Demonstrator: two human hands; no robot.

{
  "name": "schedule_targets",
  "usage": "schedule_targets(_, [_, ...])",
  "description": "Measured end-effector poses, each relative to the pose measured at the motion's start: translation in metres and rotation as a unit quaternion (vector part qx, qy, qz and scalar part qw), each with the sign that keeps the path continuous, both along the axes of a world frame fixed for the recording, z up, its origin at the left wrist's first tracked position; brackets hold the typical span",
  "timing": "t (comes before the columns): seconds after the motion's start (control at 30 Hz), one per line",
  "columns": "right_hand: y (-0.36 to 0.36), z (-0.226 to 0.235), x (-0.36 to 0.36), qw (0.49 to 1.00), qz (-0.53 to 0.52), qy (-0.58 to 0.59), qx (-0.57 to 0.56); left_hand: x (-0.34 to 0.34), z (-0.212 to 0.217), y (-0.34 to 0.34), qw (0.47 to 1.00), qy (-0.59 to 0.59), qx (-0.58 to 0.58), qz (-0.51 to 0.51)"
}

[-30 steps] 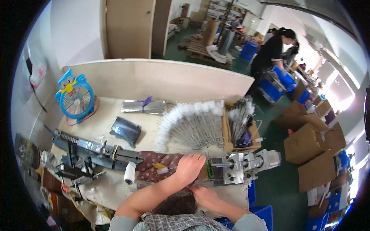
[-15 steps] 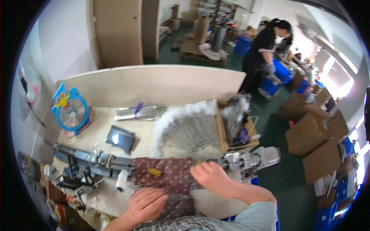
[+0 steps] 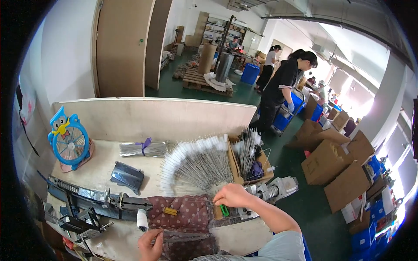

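My right hand [image 3: 230, 195] is closed in a pinch above the edge of a brown polka-dot cloth [image 3: 185, 221]. A thin wire seems to run left from its fingertips. Just below that hand is a small green clip-like piece [image 3: 224, 210]. My left hand [image 3: 151, 245] is also closed, thumb against fingers, at the cloth's near left side; what it holds, if anything, I cannot make out. A clear plastic strip [image 3: 187, 237] lies beside it. A small yellow block [image 3: 170, 211] rests on the cloth. Left of the cloth stands a white spool [image 3: 142, 220].
White-tipped wire brushes [image 3: 198, 163] fan out behind the cloth, beside a cardboard box [image 3: 235, 163] of more. A metal fixture [image 3: 96, 195] extends left; a grey machine [image 3: 276, 189] sits right. Farther back are a blue fan [image 3: 72, 145], a tied wire bundle [image 3: 143, 148] and a person [image 3: 283, 89].
My view has tilted up, showing more of the room. My left hand has drawn down and left, away from the wire over the cloth. My right hand stays pinched near the cloth's right edge.
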State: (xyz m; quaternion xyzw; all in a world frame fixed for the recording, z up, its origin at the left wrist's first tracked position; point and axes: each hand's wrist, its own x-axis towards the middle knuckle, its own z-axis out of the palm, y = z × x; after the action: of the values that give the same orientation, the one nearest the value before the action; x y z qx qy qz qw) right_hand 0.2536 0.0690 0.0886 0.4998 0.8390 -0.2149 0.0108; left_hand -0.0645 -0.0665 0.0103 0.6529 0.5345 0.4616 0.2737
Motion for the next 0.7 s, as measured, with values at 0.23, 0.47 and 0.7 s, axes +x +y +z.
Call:
schedule_targets(0.23, [0.015, -0.005, -0.063, 0.983, 0.117, 0.103, 0.095, 0.011, -0.014, 0.012, 0.927, -0.29, -0.235, 0.046])
schedule_targets(0.47, [0.023, -0.028, -0.136, 0.953, 0.159, 0.226, 0.125, -0.002, -0.022, 0.015, 0.831, -0.459, -0.286, 0.13])
schedule_targets(0.7, [0.017, -0.05, -0.171, 0.952, 0.138, 0.194, 0.194, -0.009, 0.007, 0.032, 0.758, -0.564, -0.297, 0.136])
